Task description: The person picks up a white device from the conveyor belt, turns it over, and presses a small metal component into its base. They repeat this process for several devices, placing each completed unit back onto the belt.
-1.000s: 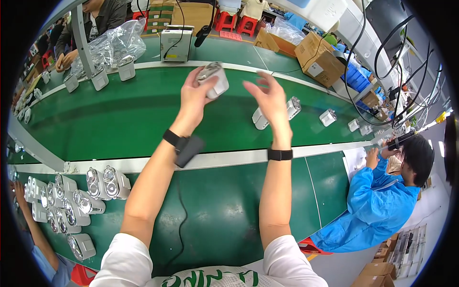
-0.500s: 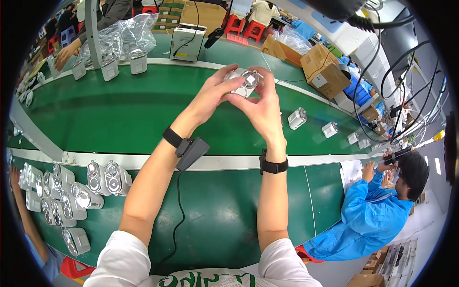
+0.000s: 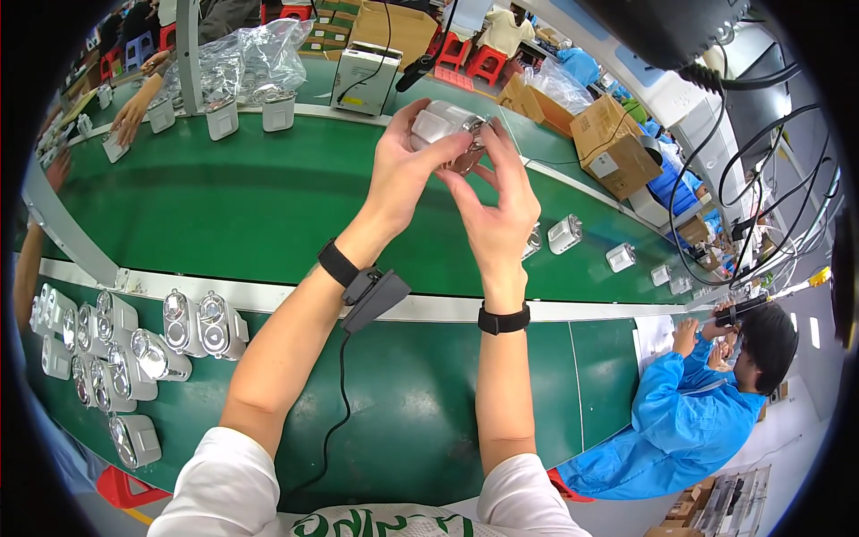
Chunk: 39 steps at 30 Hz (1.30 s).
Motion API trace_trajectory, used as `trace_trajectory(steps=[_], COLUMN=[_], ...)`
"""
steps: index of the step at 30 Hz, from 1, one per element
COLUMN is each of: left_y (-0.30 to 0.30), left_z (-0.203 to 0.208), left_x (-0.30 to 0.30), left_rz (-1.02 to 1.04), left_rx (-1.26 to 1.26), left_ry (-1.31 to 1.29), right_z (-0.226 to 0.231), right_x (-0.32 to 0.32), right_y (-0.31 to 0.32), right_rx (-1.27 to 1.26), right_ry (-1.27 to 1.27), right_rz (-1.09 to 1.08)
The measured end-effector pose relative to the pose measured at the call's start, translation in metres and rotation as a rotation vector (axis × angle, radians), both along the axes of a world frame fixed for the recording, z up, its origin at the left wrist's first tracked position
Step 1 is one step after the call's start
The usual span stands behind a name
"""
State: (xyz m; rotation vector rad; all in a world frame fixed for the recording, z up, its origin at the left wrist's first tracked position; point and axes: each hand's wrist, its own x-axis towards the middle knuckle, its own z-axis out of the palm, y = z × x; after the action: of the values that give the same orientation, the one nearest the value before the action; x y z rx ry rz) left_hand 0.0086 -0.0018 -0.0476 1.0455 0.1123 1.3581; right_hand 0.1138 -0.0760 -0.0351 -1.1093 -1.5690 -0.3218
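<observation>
Lamp unit [image 3: 445, 128], silver-white, at 12 o'clock above green desk [image 3: 250, 210]; underside hidden by fingers. Left hand [image 3: 403, 170] and right hand [image 3: 492, 201] grip it, held nearer the camera than before.

The lamp housing [image 3: 445, 125] held up looks like matt silvery metal with a glossy reflector. The belt [image 3: 224, 206] is smooth matt green. Far left, clear plastic bags [image 3: 242, 58] shine; far right, a cardboard box [image 3: 617, 139] looks dull brown.
</observation>
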Motion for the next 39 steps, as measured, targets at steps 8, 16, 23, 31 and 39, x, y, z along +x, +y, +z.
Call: trace_trajectory(steps=[8, 16, 23, 31, 39], left_y=[-0.008, 0.004, 0.0, -0.006, -0.006], left_z=[0.01, 0.002, 0.01, 0.014, 0.014], left_x=[-0.011, -0.02, -0.021, -0.03, -0.038], left_rz=[-0.063, 0.477, 1.005, 1.05, 1.093], left_rx=[-0.138, 0.181, 0.657, 0.736, 0.8], left_ry=[-0.065, 0.106, 0.263, 0.307, 0.321], right_z=[-0.008, 0.011, 0.012, 0.016, 0.019], right_x=[-0.007, -0.034, -0.02, -0.021, -0.033], right_y=[0.002, -0.012, -0.018, -0.022, -0.024], right_rx=[0.142, -0.123, -0.412, -0.358, -0.347], right_ry=[-0.166, 0.533, 0.62, 0.672, 0.78], right_rz=[0.02, 0.54, 0.564, 0.593, 0.576])
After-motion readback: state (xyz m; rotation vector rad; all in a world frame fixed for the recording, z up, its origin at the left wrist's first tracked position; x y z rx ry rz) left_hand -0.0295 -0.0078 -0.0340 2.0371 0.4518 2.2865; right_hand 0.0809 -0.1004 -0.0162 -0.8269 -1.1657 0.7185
